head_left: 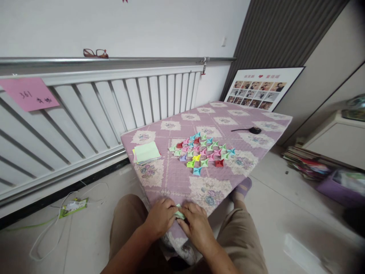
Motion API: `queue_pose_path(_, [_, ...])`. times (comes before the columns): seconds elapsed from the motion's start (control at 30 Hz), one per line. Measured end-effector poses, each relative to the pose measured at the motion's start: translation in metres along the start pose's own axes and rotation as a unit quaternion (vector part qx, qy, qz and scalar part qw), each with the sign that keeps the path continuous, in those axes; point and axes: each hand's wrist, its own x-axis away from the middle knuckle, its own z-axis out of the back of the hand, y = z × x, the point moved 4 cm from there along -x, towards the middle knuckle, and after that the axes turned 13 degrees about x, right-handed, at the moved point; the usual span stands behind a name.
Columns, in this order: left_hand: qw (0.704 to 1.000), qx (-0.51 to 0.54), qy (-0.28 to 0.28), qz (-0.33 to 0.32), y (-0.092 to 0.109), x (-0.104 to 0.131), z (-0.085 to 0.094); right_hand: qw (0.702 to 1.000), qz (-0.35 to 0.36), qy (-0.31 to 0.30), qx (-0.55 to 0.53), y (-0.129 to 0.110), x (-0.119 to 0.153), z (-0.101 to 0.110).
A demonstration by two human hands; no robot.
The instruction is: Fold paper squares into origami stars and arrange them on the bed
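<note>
A small piece of folded light green paper lies at the near corner of the table, between my hands. My left hand grips its left side with the fingers closed. On the right side, my right hand pinches the same paper between thumb and fingers. Beyond them, several small folded paper shapes in blue, green, pink, red, yellow and purple stand in rows. A stack of square paper sheets, light green on top, rests near the table's left edge.
The table has a purple floral cloth. A black object with a thin handle lies at its right. Behind are a white radiator and a photo board. Cables and a power strip lie on the floor, left.
</note>
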Motion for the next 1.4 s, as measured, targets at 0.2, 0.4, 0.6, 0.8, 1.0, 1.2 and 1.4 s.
queue_pose_path(0.2, [1.000,0.015,0.008,0.012,-0.004,-0.002,-0.003,1.000,-0.018,0.017,0.013,0.002,-0.001,-0.007])
queue_pose_path(0.4, [0.998,0.056,0.021,0.030,-0.001,-0.002,0.002,0.999,-0.021,0.037,0.022,0.003,-0.007,-0.010])
queue_pose_path(0.6, [0.991,0.124,0.010,0.043,0.004,-0.003,0.014,0.998,0.011,-0.006,-0.054,-0.001,-0.011,0.007])
queue_pose_path(0.8, [0.987,0.127,-0.039,0.094,0.004,-0.005,0.012,0.992,-0.005,-0.071,-0.099,0.000,-0.011,0.007])
queue_pose_path(1.0, [0.990,0.088,-0.027,0.103,0.004,-0.011,0.008,0.998,-0.017,-0.065,-0.006,0.002,-0.013,0.001])
queue_pose_path(1.2, [0.993,0.056,-0.030,0.104,-0.005,-0.018,0.003,0.998,-0.030,-0.036,0.033,0.006,-0.015,-0.001])
queue_pose_path(1.4, [0.995,0.044,-0.033,0.088,-0.009,-0.018,0.003,0.999,-0.028,-0.019,0.039,0.013,-0.015,-0.008])
